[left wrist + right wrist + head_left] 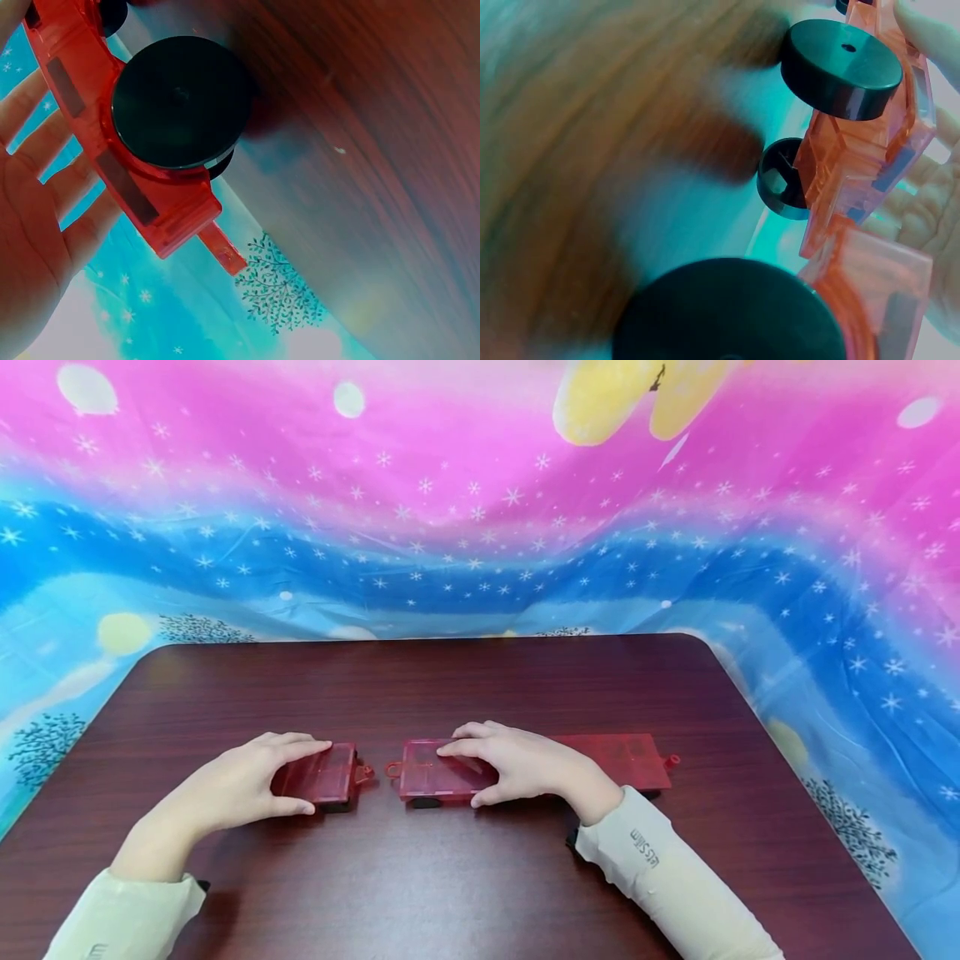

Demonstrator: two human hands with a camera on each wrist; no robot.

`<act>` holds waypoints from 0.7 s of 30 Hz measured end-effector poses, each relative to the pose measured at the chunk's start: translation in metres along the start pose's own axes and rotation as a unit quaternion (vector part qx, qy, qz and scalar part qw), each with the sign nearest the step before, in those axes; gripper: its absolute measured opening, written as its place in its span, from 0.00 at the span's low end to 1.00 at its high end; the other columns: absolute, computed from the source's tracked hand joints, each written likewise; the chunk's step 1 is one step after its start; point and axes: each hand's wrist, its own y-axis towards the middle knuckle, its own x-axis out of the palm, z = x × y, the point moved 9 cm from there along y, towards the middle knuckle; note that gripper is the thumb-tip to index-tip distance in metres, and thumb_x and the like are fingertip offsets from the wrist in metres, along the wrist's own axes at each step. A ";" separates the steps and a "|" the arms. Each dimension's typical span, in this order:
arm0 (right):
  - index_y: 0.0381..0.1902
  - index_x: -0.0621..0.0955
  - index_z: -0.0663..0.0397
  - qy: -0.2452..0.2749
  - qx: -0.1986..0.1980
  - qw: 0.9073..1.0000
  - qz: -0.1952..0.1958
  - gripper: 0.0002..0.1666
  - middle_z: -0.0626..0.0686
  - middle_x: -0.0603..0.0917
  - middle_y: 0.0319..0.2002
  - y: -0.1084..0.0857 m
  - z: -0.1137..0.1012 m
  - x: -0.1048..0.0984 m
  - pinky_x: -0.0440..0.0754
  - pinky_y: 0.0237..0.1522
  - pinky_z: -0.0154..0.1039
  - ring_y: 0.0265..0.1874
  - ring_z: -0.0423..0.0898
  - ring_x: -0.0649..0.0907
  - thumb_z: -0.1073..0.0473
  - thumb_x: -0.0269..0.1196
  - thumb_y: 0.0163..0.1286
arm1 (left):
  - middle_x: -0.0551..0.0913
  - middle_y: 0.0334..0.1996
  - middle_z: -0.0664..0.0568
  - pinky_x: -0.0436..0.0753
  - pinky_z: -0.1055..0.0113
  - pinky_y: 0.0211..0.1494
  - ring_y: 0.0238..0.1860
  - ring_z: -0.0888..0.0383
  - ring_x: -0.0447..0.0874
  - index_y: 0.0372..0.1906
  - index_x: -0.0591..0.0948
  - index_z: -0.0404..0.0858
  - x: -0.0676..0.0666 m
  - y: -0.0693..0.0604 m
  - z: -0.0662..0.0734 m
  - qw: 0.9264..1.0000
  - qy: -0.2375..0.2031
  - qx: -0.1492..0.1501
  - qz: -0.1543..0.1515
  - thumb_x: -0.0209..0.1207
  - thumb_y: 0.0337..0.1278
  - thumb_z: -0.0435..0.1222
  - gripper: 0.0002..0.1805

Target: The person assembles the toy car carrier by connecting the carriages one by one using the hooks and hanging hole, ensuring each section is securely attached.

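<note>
My left hand (240, 781) grips a see-through red toy wagon base (333, 775) across its width, thumb on the near side. A red peg coupling (366, 772) sticks out of its right end. My right hand (525, 764) holds a second red wagon base (423, 768) by its near and far sides. The loop coupling (392, 769) on its left end faces the peg, a small gap between them. Behind my right wrist a third red wagon base (622, 760) lies in line with the second; their joint is hidden. Black wheels (180, 105) show from below in both wrist views.
The dark brown table (465, 877) has rounded far corners. A pink and blue patterned cloth (450, 552) hangs behind it and along both sides. Another peg coupling (672, 762) points right from the third base's far end.
</note>
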 end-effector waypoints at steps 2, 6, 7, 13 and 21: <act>0.72 0.70 0.35 -0.001 -0.001 1.000 0.002 0.42 0.45 0.69 0.70 0.000 0.000 0.000 0.76 0.65 0.45 0.67 0.44 0.70 0.47 0.72 0.61 | 0.78 0.62 0.41 0.82 0.42 0.55 0.61 0.39 0.75 0.66 0.77 0.45 0.000 0.001 0.003 1.000 0.002 0.002 -0.002 0.74 0.42 0.55 0.42; 0.72 0.70 0.36 -0.002 -0.004 1.000 0.004 0.41 0.46 0.69 0.70 -0.001 0.000 -0.001 0.76 0.65 0.45 0.67 0.44 0.70 0.47 0.72 0.61 | 0.78 0.62 0.41 0.81 0.41 0.56 0.61 0.39 0.75 0.66 0.77 0.45 0.000 0.002 0.006 1.000 0.005 0.004 -0.004 0.74 0.42 0.55 0.42; 0.72 0.70 0.36 -0.001 -0.004 1.000 0.004 0.41 0.46 0.69 0.70 -0.001 0.000 -0.001 0.76 0.65 0.45 0.67 0.45 0.70 0.47 0.72 0.61 | 0.78 0.62 0.41 0.81 0.41 0.55 0.61 0.39 0.76 0.66 0.77 0.45 0.000 0.002 0.006 1.000 0.006 0.005 -0.004 0.74 0.42 0.55 0.42; 0.72 0.70 0.37 0.003 -0.004 1.000 0.007 0.42 0.47 0.69 0.70 -0.002 0.002 -0.002 0.76 0.65 0.46 0.67 0.46 0.70 0.46 0.72 0.61 | 0.78 0.61 0.41 0.83 0.43 0.54 0.59 0.40 0.77 0.66 0.77 0.45 -0.001 0.003 0.007 1.000 0.010 0.006 -0.003 0.75 0.41 0.55 0.42; 0.72 0.70 0.37 0.020 -0.007 1.000 0.007 0.42 0.48 0.68 0.70 -0.003 0.003 -0.002 0.75 0.66 0.47 0.68 0.46 0.69 0.46 0.72 0.61 | 0.79 0.61 0.40 0.83 0.43 0.54 0.59 0.40 0.78 0.65 0.78 0.44 0.001 0.005 0.010 1.000 0.013 0.009 -0.005 0.74 0.42 0.55 0.42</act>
